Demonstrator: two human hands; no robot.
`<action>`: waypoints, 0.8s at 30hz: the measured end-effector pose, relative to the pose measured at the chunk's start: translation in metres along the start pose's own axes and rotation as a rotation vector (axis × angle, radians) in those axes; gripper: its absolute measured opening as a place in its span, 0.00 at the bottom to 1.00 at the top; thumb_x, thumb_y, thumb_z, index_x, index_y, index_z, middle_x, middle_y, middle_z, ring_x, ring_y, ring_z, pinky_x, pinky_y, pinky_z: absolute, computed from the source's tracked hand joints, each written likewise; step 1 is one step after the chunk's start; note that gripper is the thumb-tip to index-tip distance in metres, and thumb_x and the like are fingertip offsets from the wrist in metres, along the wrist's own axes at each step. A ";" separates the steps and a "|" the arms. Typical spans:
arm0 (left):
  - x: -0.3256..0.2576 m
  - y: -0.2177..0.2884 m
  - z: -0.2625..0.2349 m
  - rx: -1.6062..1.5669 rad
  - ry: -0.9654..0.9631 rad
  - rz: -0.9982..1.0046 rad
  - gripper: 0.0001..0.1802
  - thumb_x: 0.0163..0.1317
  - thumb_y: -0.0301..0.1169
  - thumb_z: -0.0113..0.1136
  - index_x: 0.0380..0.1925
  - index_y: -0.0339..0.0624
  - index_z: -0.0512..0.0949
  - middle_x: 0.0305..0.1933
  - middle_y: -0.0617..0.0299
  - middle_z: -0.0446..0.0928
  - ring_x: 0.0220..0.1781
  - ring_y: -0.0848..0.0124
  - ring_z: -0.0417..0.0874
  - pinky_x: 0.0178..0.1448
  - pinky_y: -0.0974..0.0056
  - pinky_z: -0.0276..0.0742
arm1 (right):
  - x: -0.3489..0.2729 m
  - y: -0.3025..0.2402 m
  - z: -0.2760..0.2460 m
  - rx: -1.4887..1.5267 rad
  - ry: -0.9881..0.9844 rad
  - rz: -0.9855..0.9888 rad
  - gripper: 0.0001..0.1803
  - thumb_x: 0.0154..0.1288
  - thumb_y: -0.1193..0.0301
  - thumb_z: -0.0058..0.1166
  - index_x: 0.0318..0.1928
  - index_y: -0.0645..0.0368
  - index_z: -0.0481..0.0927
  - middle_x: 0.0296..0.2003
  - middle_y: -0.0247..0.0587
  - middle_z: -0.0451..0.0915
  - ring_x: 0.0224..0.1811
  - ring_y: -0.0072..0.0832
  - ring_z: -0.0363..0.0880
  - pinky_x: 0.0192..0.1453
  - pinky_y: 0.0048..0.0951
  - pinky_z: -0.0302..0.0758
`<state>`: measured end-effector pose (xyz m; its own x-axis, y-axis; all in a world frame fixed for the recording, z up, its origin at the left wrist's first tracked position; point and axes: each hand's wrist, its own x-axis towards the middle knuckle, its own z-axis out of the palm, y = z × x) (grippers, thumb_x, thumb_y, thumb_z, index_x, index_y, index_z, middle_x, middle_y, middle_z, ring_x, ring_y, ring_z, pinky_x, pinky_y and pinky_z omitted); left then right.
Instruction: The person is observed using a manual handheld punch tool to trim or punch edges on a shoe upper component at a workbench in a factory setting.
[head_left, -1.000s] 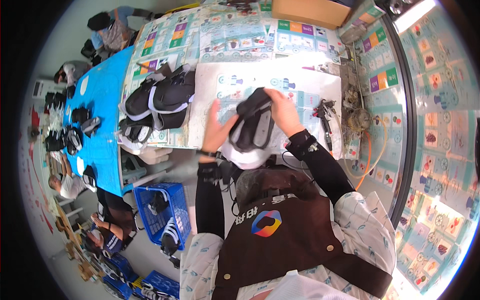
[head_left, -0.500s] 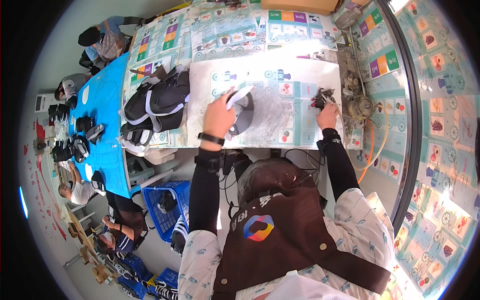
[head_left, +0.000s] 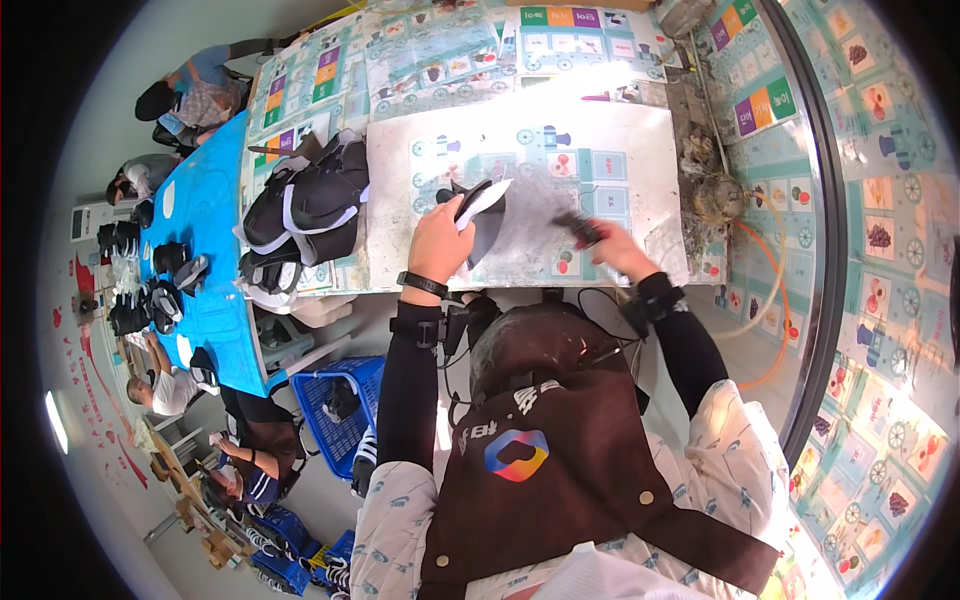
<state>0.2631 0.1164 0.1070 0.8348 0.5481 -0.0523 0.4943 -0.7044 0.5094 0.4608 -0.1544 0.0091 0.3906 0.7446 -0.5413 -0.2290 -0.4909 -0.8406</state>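
Note:
My left hand (head_left: 441,243) is closed on a dark grey and black shoe upper (head_left: 488,230) with a white edge, held above the white work board (head_left: 400,150) near the table's front edge. To the right of it, my right hand (head_left: 622,252) is wrapped round a black tool with red parts (head_left: 582,230). That tool points toward the shoe upper but stays apart from it. Motion blur hides the tool's exact kind. On the left, beside the board, lies a pile of black shoe uppers with pale grey trim (head_left: 310,200).
Orange and pale hoses (head_left: 778,300) hang at the right, by a window frame (head_left: 815,200). Left stands a blue-topped table (head_left: 215,240) with more shoe parts and people around it. A blue basket (head_left: 345,440) sits on the floor below.
My right hand has moved left and nearer from the board's right side, bringing the black and red tool off the board. The left hand keeps the shoe upper, which has tilted slightly.

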 end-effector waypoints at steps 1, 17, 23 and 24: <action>0.000 0.003 0.003 -0.004 -0.007 0.001 0.25 0.61 0.33 0.60 0.58 0.36 0.80 0.48 0.40 0.84 0.50 0.43 0.85 0.57 0.49 0.80 | -0.003 -0.006 0.018 -0.009 -0.075 0.036 0.23 0.62 0.76 0.53 0.58 0.59 0.83 0.38 0.35 0.85 0.40 0.23 0.84 0.34 0.28 0.81; -0.018 -0.006 -0.009 -0.122 -0.023 -0.065 0.24 0.61 0.32 0.62 0.58 0.36 0.80 0.53 0.41 0.83 0.54 0.45 0.85 0.59 0.53 0.80 | 0.003 -0.021 0.107 -0.327 0.137 -0.038 0.21 0.60 0.65 0.56 0.54 0.57 0.84 0.44 0.61 0.85 0.51 0.59 0.82 0.56 0.49 0.78; -0.038 -0.031 -0.017 -0.211 0.033 -0.036 0.25 0.61 0.30 0.63 0.60 0.37 0.80 0.55 0.44 0.83 0.55 0.47 0.85 0.59 0.53 0.81 | -0.004 -0.039 0.117 -0.379 0.144 -0.012 0.18 0.60 0.65 0.57 0.49 0.59 0.83 0.42 0.61 0.84 0.49 0.60 0.81 0.52 0.49 0.76; -0.040 -0.033 -0.017 -0.213 0.035 -0.039 0.25 0.61 0.30 0.63 0.60 0.37 0.80 0.55 0.44 0.83 0.55 0.47 0.85 0.59 0.53 0.81 | -0.004 -0.040 0.116 -0.382 0.141 -0.012 0.18 0.60 0.65 0.57 0.49 0.59 0.83 0.42 0.61 0.84 0.49 0.60 0.81 0.52 0.49 0.76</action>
<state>0.2097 0.1256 0.1073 0.8052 0.5911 -0.0476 0.4608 -0.5731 0.6776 0.3651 -0.0849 0.0422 0.5159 0.6950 -0.5009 0.1136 -0.6350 -0.7641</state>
